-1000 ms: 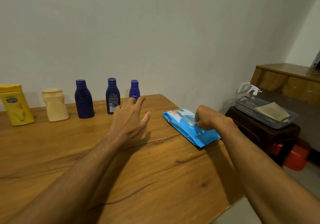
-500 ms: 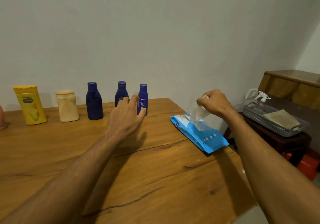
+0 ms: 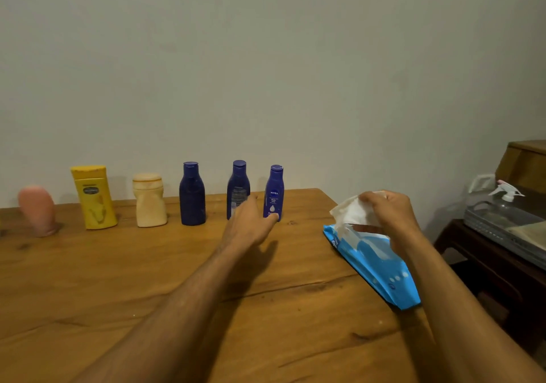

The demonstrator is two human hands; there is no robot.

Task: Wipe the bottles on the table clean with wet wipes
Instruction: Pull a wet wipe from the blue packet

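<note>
Bottles: six stood upright in a row along the far edge of the table [image 3: 141, 282]: pink bottle [image 3: 37, 209], yellow bottle [image 3: 94, 198], cream bottle [image 3: 149, 200], plain blue bottle [image 3: 192, 195], middle blue bottle [image 3: 238, 180], and labelled blue bottle [image 3: 274, 189], the last nearest the far right corner.
Wet wipe [image 3: 350, 209]: white and crumpled, held raised above the wipes pack [image 3: 375, 267]; its lower end reached down to the pack's opening, and whether it hung free cannot be told.
Wipes pack: blue, lying flat along the table's right edge near the far right corner.
Right hand [image 3: 390, 214]: fingers and thumb curled, pinching the wipe's upper end.
Left hand [image 3: 251, 224]: stretched toward the two rightmost blue bottles, fingers loosely spread and holding nothing; the thumb lay at the labelled bottle's base, contact unclear.
Progress: judged to be at the start. A wipe was in hand, but it touched no bottle and no bottle was gripped, so all six appeared left to wipe.
Surroundings: a grey basket [image 3: 502, 229] with a spray bottle [image 3: 506, 195] sat on dark furniture beyond the right edge.
</note>
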